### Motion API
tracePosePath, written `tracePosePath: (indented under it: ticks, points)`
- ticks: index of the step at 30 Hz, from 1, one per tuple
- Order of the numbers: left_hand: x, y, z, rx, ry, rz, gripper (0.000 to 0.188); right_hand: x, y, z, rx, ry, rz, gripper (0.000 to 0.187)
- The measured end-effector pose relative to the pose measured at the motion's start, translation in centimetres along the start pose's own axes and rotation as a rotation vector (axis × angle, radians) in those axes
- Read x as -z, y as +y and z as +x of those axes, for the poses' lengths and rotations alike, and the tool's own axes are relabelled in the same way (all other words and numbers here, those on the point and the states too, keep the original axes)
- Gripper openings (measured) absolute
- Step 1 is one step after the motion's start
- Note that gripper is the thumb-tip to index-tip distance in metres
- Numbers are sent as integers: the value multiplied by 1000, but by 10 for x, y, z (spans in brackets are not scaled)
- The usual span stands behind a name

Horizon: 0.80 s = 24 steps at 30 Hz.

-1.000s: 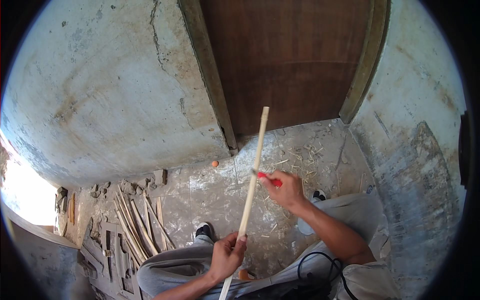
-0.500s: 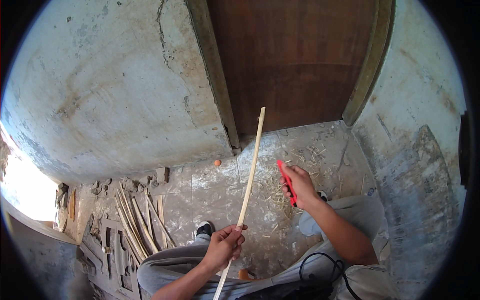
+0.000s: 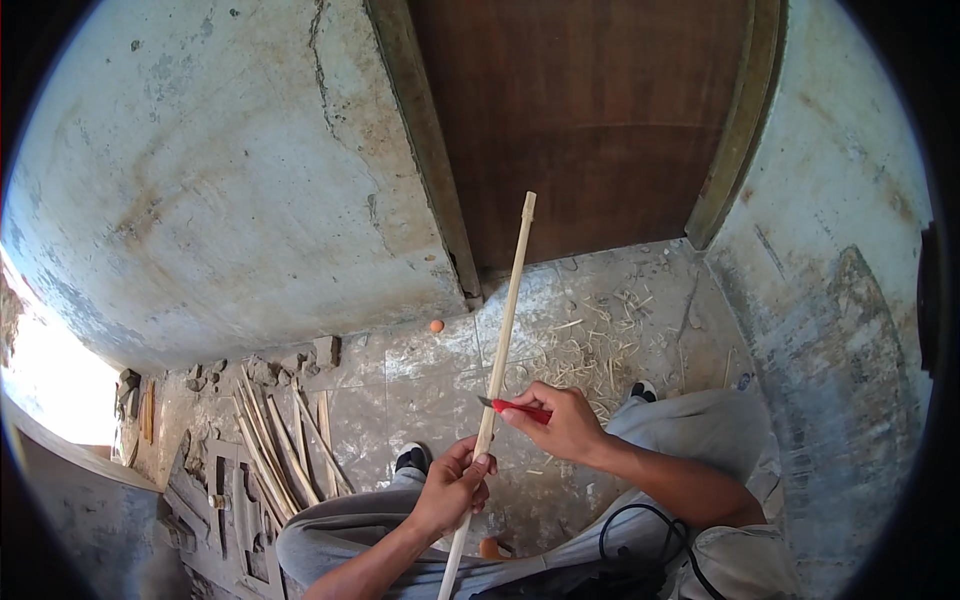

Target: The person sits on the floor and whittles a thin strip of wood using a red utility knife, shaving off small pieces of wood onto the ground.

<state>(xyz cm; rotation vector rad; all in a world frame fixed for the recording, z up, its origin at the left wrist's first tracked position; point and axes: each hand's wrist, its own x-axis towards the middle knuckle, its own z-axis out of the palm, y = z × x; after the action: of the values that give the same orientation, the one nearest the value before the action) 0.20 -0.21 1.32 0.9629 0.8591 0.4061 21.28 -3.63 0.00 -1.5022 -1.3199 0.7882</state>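
The right hand (image 3: 568, 422) has drawn back toward the body, its red-handled knife (image 3: 515, 408) (blade tip now against the stick) set for another shaving stroke; the left hand (image 3: 455, 487) stays clenched around the long bamboo stick (image 3: 503, 340) angled over the littered floor (image 3: 590, 345)

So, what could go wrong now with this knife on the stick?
The red-handled knife in the right hand meets the long stick just above the left hand; a slip toward it could cut those fingers. The stick's far end is unsupported, so it may flex or twist.
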Motion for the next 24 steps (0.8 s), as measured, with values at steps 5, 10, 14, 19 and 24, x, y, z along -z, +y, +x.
tracePosePath:
  ticks: [5,10,14,19,24]
  points:
    - [10,-3,4,9,-20,-44,28,-7,2,-9,209,46,-303,30]
    - [8,-3,4,-31,19,0,28,-11,2,-11,255,32,-346,28]
    - [6,-1,2,-94,50,122,28,-15,3,-10,275,74,-330,26]
    - [3,-2,0,-88,56,120,29,-15,1,-9,342,126,-344,24]
    - [-1,2,-4,-55,59,81,29,-15,1,-9,383,164,-340,23]
